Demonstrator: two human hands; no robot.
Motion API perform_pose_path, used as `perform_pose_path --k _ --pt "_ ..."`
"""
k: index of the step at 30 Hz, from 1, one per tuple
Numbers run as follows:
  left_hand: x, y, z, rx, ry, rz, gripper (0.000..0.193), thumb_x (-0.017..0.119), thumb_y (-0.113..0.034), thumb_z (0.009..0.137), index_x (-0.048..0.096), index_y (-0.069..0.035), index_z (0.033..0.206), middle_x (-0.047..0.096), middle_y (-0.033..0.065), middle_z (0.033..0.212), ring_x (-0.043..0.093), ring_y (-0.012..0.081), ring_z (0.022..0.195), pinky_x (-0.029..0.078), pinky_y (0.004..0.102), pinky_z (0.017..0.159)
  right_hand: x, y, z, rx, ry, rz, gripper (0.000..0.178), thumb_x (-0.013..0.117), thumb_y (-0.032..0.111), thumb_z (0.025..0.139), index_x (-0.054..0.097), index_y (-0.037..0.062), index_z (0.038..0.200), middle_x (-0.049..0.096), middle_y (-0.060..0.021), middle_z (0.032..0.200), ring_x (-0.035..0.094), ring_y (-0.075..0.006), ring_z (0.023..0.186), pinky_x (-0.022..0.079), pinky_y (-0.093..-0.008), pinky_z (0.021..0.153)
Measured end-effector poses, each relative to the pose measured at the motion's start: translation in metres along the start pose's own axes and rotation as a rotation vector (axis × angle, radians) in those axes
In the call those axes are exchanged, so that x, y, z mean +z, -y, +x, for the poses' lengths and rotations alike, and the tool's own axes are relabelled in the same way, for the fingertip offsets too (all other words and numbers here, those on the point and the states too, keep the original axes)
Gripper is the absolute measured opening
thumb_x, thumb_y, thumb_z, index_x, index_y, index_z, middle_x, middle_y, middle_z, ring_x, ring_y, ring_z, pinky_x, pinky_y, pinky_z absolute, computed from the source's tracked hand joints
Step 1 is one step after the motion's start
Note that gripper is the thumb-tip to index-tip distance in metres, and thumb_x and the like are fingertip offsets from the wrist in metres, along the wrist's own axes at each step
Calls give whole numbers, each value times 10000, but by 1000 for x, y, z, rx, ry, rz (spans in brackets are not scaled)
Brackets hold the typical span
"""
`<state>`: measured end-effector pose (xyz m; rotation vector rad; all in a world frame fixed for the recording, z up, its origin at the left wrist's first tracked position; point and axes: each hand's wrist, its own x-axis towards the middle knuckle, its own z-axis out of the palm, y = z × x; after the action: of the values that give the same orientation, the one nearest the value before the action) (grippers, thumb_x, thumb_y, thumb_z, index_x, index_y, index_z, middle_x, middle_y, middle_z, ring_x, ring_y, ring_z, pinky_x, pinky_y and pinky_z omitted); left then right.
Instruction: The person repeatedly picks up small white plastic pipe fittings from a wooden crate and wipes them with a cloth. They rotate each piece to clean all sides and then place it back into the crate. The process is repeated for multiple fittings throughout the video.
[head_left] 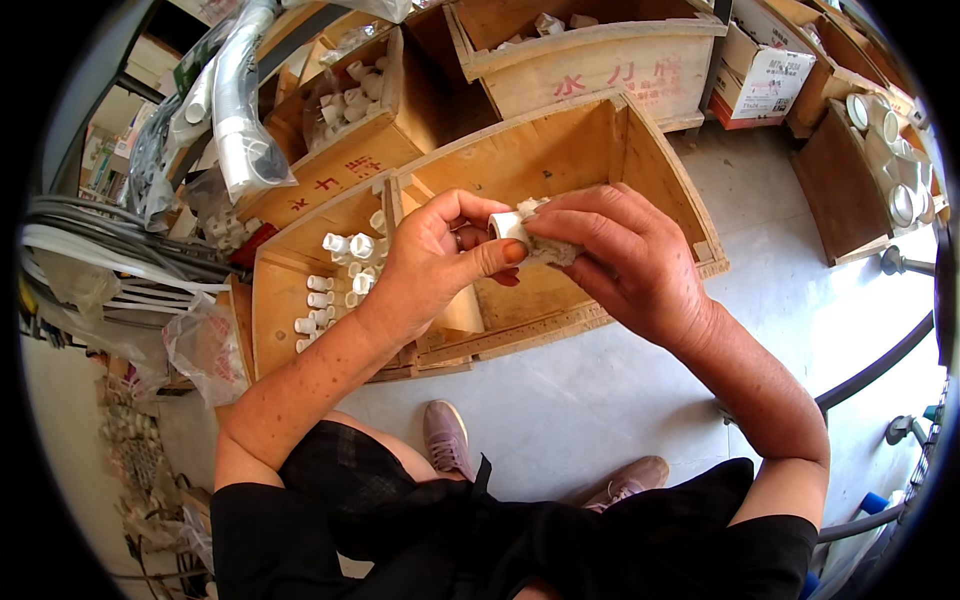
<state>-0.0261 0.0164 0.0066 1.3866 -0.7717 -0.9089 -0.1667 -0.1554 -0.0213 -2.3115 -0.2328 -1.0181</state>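
Note:
Between the fingers and thumb of my left hand [440, 250] is a white plastic pipe fitting [506, 226], its open end toward the left palm. My right hand [630, 255] grips a crumpled greyish cloth [550, 250] and presses it against the fitting's right side. Both hands are above a wooden box [540, 150] split by a divider. Several white pipe fittings [350, 245] stand and lie in its left compartment, partly hidden by my left forearm. In the right compartment, the bare wooden walls show behind my hands.
More wooden boxes [600, 75] with white fittings stand behind. White pipes in plastic wrap [245, 140] hang at upper left, above coiled grey and white tubing [120, 240]. A carton [760, 75] and a box of larger fittings [890, 160] are at right. My shoes [447, 438] rest below.

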Motion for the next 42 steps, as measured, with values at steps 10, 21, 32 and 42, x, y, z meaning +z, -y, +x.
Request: perform_pose_path --k 10,21,32,42 --pt "-4 -2 5 -157 -37 -119 357 630 -211 949 520 -15 1227 635 95 1069 656 190 884 588 351 771 -14 -6 4 -53 -42 -127 372 713 57 705 625 83 1065 652 -62 1027 622 -271 921 533 -369 763" --pt "-9 -2 3 -278 93 -211 341 625 -195 946 539 -1 1213 633 89 1060 661 176 856 581 341 771 2 12 2 -115 -8 -168 290 653 124 714 658 140 1003 633 -11 1064 616 -210 901 533 -324 676" --pt "-11 5 4 -266 11 -162 351 602 -234 957 533 9 1200 642 89 1040 652 163 843 571 327 771 -19 -19 -4 -213 -43 -313 244 686 125 717 676 152 959 658 9 1015 626 -181 820 519 -298 631" --pt "-12 1 5 -264 32 -220 325 598 -229 965 551 -26 1214 640 92 996 663 185 809 586 352 747 -9 -16 -8 -207 56 -245 268 693 107 724 665 128 991 648 -3 1035 621 -190 835 539 -310 687"
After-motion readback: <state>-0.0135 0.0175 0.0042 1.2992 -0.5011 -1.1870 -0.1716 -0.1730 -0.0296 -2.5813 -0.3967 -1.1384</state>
